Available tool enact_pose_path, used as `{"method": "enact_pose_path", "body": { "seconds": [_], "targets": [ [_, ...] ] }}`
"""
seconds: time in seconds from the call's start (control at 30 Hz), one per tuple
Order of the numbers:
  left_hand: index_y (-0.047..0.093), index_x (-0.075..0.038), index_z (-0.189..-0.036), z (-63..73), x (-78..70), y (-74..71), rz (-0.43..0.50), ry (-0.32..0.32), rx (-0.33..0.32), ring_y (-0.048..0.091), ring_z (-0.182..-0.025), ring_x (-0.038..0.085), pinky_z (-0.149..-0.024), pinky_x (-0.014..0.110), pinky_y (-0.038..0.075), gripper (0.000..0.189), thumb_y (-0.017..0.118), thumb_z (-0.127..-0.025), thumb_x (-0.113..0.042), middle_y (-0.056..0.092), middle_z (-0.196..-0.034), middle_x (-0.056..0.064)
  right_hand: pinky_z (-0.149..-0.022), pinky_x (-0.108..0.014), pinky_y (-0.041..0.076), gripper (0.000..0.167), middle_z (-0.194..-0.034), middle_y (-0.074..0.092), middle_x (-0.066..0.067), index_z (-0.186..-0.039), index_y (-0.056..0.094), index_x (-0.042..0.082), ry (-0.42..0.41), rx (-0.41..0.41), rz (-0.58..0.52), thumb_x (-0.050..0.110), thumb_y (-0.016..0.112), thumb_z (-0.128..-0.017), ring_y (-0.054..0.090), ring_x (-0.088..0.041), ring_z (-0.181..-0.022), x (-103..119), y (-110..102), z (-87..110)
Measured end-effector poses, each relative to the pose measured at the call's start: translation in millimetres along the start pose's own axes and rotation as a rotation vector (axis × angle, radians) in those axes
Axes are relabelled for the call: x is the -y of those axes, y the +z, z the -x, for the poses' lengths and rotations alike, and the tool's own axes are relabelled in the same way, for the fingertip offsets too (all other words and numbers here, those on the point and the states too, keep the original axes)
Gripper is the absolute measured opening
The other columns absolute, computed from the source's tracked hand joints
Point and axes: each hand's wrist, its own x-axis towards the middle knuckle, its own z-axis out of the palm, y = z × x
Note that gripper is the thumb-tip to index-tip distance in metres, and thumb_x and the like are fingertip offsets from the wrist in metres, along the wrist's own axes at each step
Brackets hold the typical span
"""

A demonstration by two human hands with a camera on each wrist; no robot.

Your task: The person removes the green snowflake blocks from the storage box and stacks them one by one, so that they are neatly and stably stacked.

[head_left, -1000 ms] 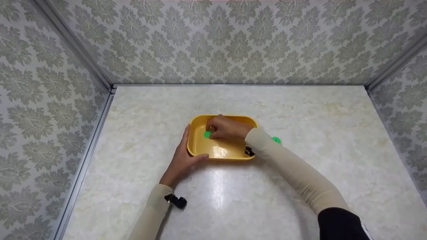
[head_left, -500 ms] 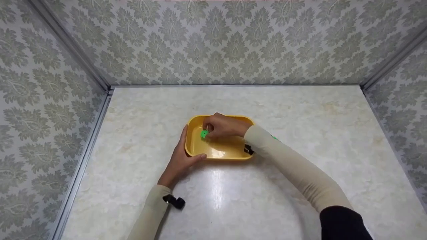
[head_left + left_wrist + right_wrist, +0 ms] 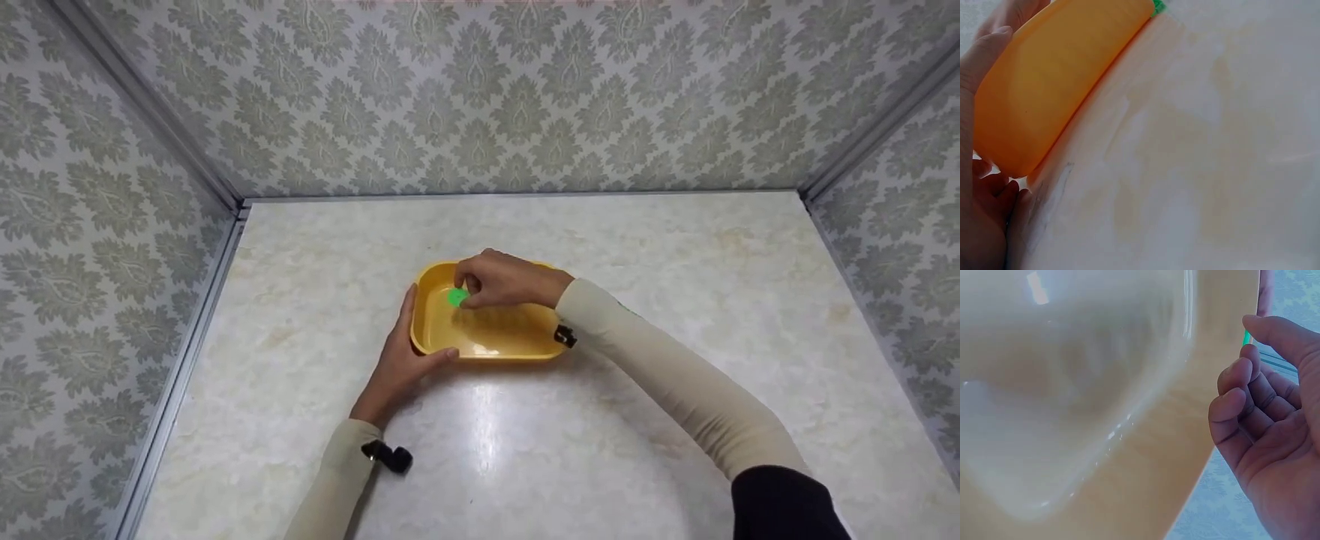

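Observation:
A yellow rectangular tray (image 3: pixel 495 345) with rounded corners sits on the table. My left hand (image 3: pixel 401 360) grips its left end, with the thumb at the front rim and the fingers along the side. In the left wrist view the tray's outer wall (image 3: pixel 1044 84) shows beside that hand. Over the tray, my right hand (image 3: pixel 502 277) pinches a small round bright green piece (image 3: pixel 457 298) between thumb and fingertips. Only a thin green edge (image 3: pixel 1247 337) of it shows in the right wrist view, where the other fingers are curled.
Another green piece (image 3: pixel 1158 7) lies on the table beyond the tray's right end, mostly hidden by my right sleeve (image 3: pixel 660 360) in the head view. Patterned walls (image 3: pixel 480 97) enclose the pale marbled table (image 3: pixel 300 300) at the back and sides.
My right hand has risen slightly with the green piece, which has turned a little. The sleeve now covers more of the other green piece. My left hand keeps its hold on the tray.

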Motion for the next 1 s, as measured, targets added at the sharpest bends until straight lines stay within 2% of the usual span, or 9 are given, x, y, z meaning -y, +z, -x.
{"method": "enact_pose_path", "body": {
  "seconds": [0.23,0.53,1.0],
  "targets": [
    [0.008,-0.024,-0.18,1.9,1.3,-0.7,0.008,-0.018,-0.003,0.034,-0.16,0.022,-0.129,0.049,0.029,0.128,0.096,-0.087,-0.028,0.021,-0.183,0.0,-0.076,-0.031,0.053,0.031,-0.086,0.071,-0.002,-0.126,0.076,0.002,0.002,-0.002,0.019,0.021,0.08,-0.102,0.059,-0.014,-0.074,1.3,-3.1,14.1],
    [0.007,-0.021,-0.18,1.8,1.1,-1.1,0.009,-0.001,0.001,0.035,-0.159,0.022,-0.129,0.047,0.029,0.131,0.097,-0.086,-0.038,0.022,-0.182,0.001,-0.078,-0.034,0.055,0.027,-0.087,0.071,0.002,-0.123,0.076,0.006,-0.005,-0.022,0.048,0.023,0.079,-0.102,0.062,-0.013,-0.075,1.2,-4.0,36.5],
    [0.007,-0.026,-0.18,-0.1,-1.3,0.9,0.015,0.004,0.005,0.035,-0.159,0.02,-0.128,0.049,0.03,0.13,0.097,-0.087,-0.034,0.022,-0.182,-0.001,-0.08,-0.036,0.056,0.024,-0.086,0.071,0.002,-0.119,0.076,0.005,-0.006,-0.061,0.0,0.021,0.081,-0.101,0.062,-0.012,-0.074,-8.0,-7.2,70.6]
  ]
}}
